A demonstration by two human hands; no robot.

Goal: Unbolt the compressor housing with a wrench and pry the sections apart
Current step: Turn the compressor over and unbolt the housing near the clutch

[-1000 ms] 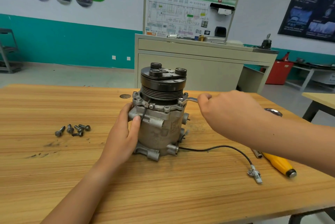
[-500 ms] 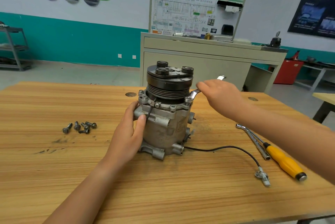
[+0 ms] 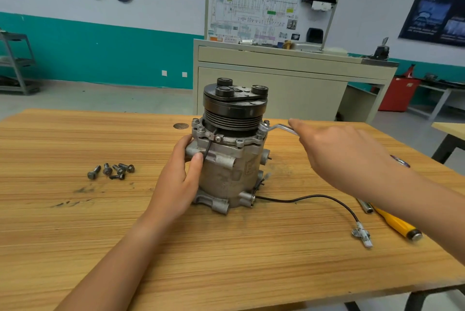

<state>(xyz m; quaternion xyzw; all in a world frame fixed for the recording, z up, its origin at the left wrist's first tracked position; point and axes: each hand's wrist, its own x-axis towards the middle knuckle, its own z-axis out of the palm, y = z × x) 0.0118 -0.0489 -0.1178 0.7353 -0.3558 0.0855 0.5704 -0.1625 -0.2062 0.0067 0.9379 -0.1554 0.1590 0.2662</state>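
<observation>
A wooden counter (image 3: 226,260) was seen from above by the person working at it. A grey metal compressor (image 3: 231,164) stood upright near the counter's middle, with its black grooved pulley (image 3: 234,109) on top.

The left hand (image 3: 176,184) gripped the housing from its 9 o'clock side, thumb pressed on the front face and fingers curled round behind. The right hand (image 3: 337,154) reached in from 3 o'clock to the handle of a silver wrench (image 3: 276,128). It appeared to be closed round the handle, though the back of the hand hid the fingers. The wrench's head sat on a bolt at the upper flange, at about 2 o'clock.

A cluster of loose bolts (image 3: 110,171) lay on the counter at 9 o'clock from the compressor, well apart from it. A thin black cable (image 3: 314,197) ran from the compressor's base toward 4 o'clock, ending in a small white connector (image 3: 362,235). A yellow-handled screwdriver (image 3: 395,222) lay just beyond it.
</observation>
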